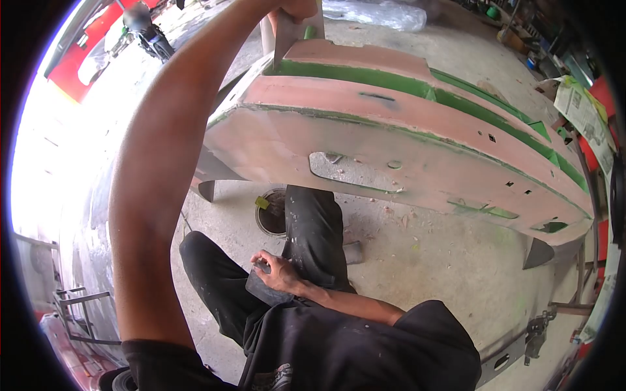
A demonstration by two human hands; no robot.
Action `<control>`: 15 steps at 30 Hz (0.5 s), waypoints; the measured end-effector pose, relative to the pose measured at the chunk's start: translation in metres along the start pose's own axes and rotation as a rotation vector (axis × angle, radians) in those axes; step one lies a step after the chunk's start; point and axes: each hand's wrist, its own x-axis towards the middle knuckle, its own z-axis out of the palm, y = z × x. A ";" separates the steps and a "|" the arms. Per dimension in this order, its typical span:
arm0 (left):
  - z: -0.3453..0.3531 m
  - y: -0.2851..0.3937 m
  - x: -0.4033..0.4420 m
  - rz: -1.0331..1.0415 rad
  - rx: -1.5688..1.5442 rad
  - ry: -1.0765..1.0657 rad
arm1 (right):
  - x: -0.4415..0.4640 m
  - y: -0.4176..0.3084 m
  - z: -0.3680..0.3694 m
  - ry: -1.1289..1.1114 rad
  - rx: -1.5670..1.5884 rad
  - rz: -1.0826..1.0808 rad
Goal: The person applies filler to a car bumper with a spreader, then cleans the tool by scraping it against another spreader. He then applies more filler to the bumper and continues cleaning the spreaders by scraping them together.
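Pink-and-green bumper (pixel 274 140) sits raised before you. Your left hand (pixel 301 8) is near its far left end, grip impossible to tell; your right (pixel 280 274) grasps a dark flat tool (pixel 259 287) above your lap. Apparently a reaching step, calling for a steady left arm.

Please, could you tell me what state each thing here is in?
Large panel: raised off floor, patchy pink and green, cutouts open
Bucket: open-topped, upright
Plastic sheet: crumpled
Newspaper: hanging, creased
Motorbike: upright
Right hand: curled around a small dark object
Left hand: raised, partly cut off, grip unclear
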 end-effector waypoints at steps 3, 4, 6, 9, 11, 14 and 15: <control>-0.005 -0.001 -0.008 -0.053 -0.084 -0.035 | 0.000 -0.002 -0.001 0.008 -0.001 -0.002; -0.006 0.000 -0.010 -0.064 -0.095 -0.019 | 0.000 -0.003 -0.001 0.003 -0.006 -0.001; -0.007 0.002 -0.012 -0.087 -0.120 0.015 | -0.001 0.000 0.000 -0.009 -0.001 -0.014; -0.004 0.001 -0.007 -0.085 -0.098 0.021 | 0.001 0.001 0.001 -0.021 0.019 -0.033; -0.001 0.001 0.001 -0.037 -0.028 -0.055 | 0.000 0.001 0.002 -0.018 0.016 -0.020; 0.000 0.000 0.008 -0.023 -0.002 -0.122 | 0.001 0.002 0.002 -0.034 0.001 0.015; -0.001 -0.001 0.007 -0.030 -0.010 -0.135 | 0.001 0.001 0.003 -0.024 -0.007 0.016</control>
